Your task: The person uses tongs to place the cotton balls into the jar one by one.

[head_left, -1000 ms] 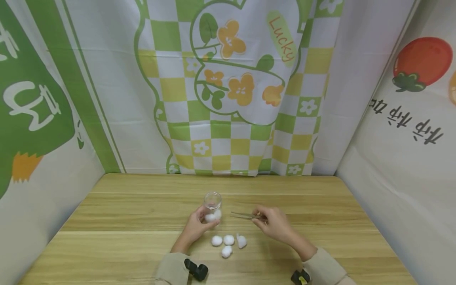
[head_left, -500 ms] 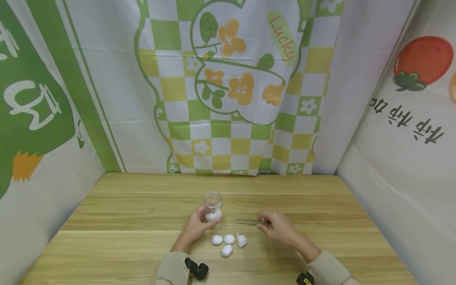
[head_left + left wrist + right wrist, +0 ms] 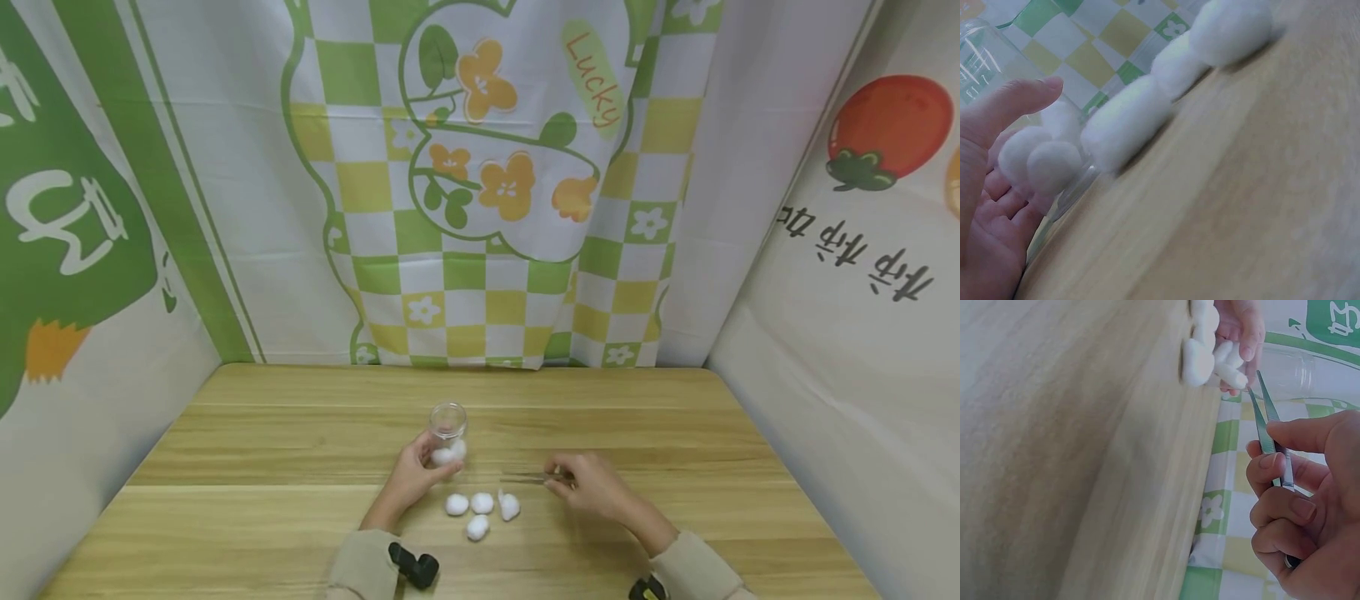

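A clear open-topped jar [image 3: 448,421] stands on the wooden table with several white cotton balls [image 3: 1054,165] in its bottom. Curled round the jar's left and near side is my left hand [image 3: 414,477], thumb at the front. My right hand [image 3: 594,485] pinches metal tweezers [image 3: 1266,425] between thumb and fingers, tips apart with nothing between them and pointing left. More cotton balls lie on the table in front of the jar: a left one [image 3: 457,505], a middle one [image 3: 482,503], a near one [image 3: 477,527] and a right one [image 3: 509,507] with a loose wisp.
The wooden table [image 3: 300,433] ends at a hanging checkered cloth [image 3: 465,325] behind. Printed cloths close off the left and right sides. A black wrist camera [image 3: 414,567] sits on the left sleeve, and another [image 3: 648,588] on the right.
My right hand has moved a little right and nearer with the tweezers, away from the jar. The left hand, jar and loose cotton balls have stayed in place.
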`<state>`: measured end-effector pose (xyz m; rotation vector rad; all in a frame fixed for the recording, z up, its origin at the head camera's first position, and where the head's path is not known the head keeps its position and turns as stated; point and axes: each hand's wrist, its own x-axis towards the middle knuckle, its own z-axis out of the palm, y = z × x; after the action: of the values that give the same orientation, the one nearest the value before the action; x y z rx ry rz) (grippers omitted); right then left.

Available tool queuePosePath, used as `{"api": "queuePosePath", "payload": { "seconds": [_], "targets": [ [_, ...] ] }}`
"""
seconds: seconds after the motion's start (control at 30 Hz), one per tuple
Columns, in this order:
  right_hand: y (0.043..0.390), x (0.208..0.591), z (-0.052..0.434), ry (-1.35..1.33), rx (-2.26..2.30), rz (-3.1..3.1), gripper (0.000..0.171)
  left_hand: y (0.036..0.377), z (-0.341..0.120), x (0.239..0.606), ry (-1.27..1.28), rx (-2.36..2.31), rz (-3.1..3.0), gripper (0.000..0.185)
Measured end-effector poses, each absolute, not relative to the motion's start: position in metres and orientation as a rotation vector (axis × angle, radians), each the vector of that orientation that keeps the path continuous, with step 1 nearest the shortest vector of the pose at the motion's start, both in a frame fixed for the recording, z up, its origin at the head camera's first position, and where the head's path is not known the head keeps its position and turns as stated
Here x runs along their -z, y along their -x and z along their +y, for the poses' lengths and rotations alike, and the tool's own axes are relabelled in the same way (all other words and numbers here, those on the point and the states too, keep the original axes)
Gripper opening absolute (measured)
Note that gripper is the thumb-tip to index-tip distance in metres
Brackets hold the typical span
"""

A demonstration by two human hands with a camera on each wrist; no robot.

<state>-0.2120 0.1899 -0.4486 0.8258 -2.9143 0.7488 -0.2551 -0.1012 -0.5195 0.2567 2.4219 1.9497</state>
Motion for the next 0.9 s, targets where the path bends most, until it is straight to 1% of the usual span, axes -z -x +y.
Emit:
{"api": "queuePosePath", "payload": {
  "seconds": [0.3,0.47,0.9],
  "targets": [
    [0.211,0.455,0.194,-0.827,-0.847,-2.988,0.012,0.255,-0.101,0.519,-0.236,-1.951,2.423,0.058],
    [0.211,0.459,0.196,-0.837,-0.822,-3.007,0.008,0.254,-0.101,0.518,-0.234,-1.95,2.419,0.058],
    [0.206,0.467,0.196,-0.806,-0.767,-3.038,0.008,0.255,-0.101,0.518,-0.245,-1.953,2.425,0.057]
  ]
}}
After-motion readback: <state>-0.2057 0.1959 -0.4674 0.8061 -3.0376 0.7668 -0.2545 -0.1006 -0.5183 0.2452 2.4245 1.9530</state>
